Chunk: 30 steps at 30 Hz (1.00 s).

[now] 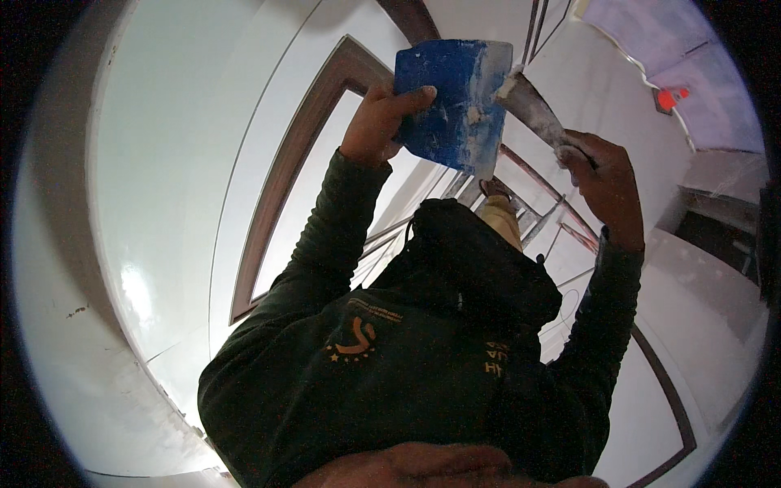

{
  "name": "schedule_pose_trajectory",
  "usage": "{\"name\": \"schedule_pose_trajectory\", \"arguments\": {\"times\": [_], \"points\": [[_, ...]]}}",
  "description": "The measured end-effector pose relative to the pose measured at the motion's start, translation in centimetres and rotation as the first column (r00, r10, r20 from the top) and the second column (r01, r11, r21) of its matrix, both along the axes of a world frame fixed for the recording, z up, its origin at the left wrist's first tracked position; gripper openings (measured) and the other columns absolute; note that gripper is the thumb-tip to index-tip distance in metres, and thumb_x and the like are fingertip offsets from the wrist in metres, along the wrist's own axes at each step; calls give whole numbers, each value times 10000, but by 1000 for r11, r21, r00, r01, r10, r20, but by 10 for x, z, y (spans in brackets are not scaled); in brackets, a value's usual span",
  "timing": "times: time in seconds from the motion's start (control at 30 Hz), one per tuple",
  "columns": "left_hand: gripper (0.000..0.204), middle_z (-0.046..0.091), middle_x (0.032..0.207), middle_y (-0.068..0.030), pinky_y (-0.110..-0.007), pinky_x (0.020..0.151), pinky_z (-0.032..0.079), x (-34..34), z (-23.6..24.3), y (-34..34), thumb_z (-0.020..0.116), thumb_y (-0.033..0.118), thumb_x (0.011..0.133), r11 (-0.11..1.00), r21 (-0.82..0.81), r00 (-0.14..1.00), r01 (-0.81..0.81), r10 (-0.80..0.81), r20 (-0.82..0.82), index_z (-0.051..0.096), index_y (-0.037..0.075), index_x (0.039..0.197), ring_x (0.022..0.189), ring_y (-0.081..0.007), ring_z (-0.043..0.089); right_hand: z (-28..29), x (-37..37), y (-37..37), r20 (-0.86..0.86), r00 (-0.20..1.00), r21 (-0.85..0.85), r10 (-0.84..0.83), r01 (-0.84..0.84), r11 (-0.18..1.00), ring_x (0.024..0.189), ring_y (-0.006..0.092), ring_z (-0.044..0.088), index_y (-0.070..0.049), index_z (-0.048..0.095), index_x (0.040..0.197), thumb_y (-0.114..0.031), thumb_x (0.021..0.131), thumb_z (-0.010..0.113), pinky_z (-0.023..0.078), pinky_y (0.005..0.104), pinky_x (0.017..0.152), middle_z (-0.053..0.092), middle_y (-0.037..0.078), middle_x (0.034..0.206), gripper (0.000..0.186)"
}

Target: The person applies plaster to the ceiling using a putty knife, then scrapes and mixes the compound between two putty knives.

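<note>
My left hand (376,122) grips a blue flat board (447,98) by its left edge, with the thumb lying over the face. Whitish putty is smeared down the board's right side. In my right hand (604,175) is a putty knife (533,106), its broad blade coated in pale putty. The blade tip reaches the board's right edge; I cannot tell whether the two touch. The fingers of my right hand are wrapped round the handle, which is mostly hidden.
A brown frame (281,195) edges an opening in the pale wall (179,146) on my left. Beneath me a foot (495,189) shows among the rungs of what looks like a ladder or scaffold (537,224). An orange cone-like object (671,99) lies at the far right.
</note>
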State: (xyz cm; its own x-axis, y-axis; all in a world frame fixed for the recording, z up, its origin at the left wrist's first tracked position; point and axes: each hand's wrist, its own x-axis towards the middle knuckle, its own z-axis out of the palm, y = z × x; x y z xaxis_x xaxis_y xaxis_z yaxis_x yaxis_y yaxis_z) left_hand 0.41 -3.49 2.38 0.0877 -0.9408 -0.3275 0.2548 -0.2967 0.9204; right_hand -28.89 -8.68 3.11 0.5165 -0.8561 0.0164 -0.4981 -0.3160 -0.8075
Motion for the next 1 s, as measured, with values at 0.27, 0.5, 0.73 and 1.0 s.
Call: {"name": "schedule_pose_trajectory", "arguments": {"times": [0.27, 0.5, 0.73, 1.0], "points": [[477, 591, 1034, -243, -510, 807, 514, 13, -7, -8, 650, 157, 804, 997, -9, 997, -81, 81, 2, 447, -114, 1140, 913, -354, 626, 14, -4, -3, 108, 991, 352, -85, 42, 935, 551, 97, 498, 26, 575, 1127, -101, 846, 541, 441, 248, 498, 614, 80, 748, 311], [502, 559, 1062, -231, -493, 844, 498, 18, -23, 0, 643, 198, 803, 981, 152, 991, -122, 128, -31, 424, -102, 1140, 963, -338, 598, 1, 22, -53, 458, 852, 413, -253, 49, 910, 578, 91, 527, 23, 515, 1214, -145, 895, 505, 474, 249, 494, 613, 92, 799, 360], [499, 562, 1050, -210, -467, 818, 514, 19, -25, 4, 634, 173, 802, 941, 184, 957, -284, 290, -6, 405, -96, 1154, 946, -312, 607, -26, 88, -161, 892, 408, 204, -196, 24, 979, 563, 52, 494, 2, 523, 1216, -140, 905, 503, 439, 214, 513, 575, 23, 723, 342], [553, 555, 1063, -208, -480, 832, 505, -1, -6, -6, 654, 205, 793, 887, 270, 927, -374, 369, 70, 392, -88, 1182, 967, -309, 598, -8, 147, -281, 928, 364, -82, -84, 419, 904, 756, 173, 594, -79, 572, 1187, -119, 847, 570, 489, 297, 688, 603, 107, 889, 342]]}}
